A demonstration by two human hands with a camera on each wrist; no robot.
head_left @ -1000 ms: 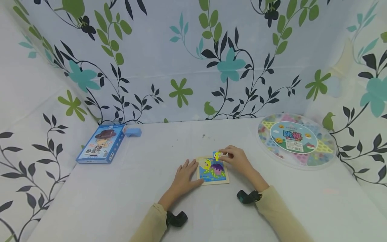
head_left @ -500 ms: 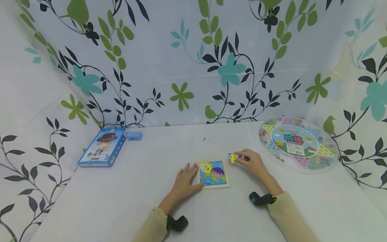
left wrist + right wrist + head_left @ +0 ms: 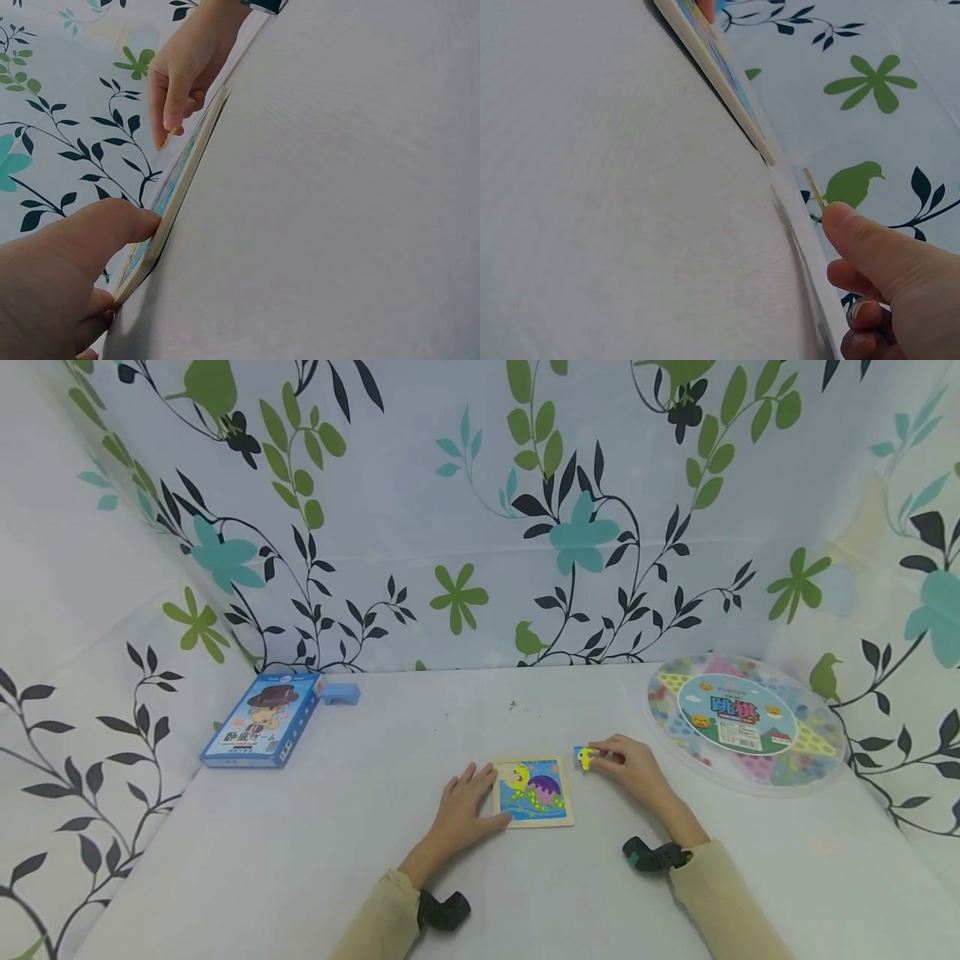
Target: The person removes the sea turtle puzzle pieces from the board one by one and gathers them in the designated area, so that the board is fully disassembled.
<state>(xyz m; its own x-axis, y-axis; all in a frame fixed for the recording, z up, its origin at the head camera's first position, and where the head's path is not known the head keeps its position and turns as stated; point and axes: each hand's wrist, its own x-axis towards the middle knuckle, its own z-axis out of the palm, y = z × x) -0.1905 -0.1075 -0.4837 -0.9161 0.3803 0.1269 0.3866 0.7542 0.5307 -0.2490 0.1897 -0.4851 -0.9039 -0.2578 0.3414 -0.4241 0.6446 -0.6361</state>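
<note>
A square wooden jigsaw puzzle with a yellow and purple turtle picture on blue lies on the white table. My left hand rests at its left side, fingers extended; in the left wrist view the thumb presses the edge of the frame. Off the puzzle's upper right corner, my right hand pinches a small blue and yellow puzzle piece between thumb and fingers. The right wrist view shows this piece edge-on, apart from the puzzle frame.
A blue card-game box lies at the back left, beside a small light-blue block. At the right is a round clear-lidded Chinese checkers set. A patterned curtain hangs behind the white table.
My right hand has carried the puzzle piece from above the puzzle's upper right corner out to the right, then slightly lower. The left hand has stayed on the frame; the head view has shifted slightly.
</note>
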